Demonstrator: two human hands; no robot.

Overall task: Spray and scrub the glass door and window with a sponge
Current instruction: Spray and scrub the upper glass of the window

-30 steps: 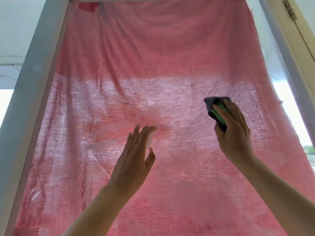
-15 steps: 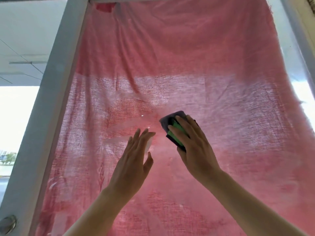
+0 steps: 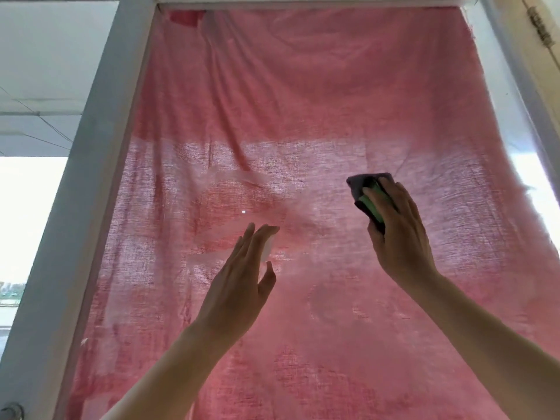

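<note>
Two hands are up at the glass door, and they are apart from each other. The right hand is curled round a sponge and grips it, with the fingers over its back. The sponge is green, with a dark grey side that lies against the glass. It sits about halfway up the door, nearer the right edge than the left one.

The left hand is lower and closer to the middle. It holds nothing. Its fingers are straight and close together and point up, and the thumb sticks out to the side. The fingertips are right at the glass, but I cannot tell if they touch it.

A big pink cloth hangs behind the glass and covers nearly all of it. Light shines through the lower part of the cloth. Pale wet marks smear the glass above and beside the left hand.

A white frame runs down the left edge of the door. A round metal knob peeks out at the bottom left corner. A hinge sits near the top right corner. Left of the frame is the window, very bright, with a white ceiling above it.
</note>
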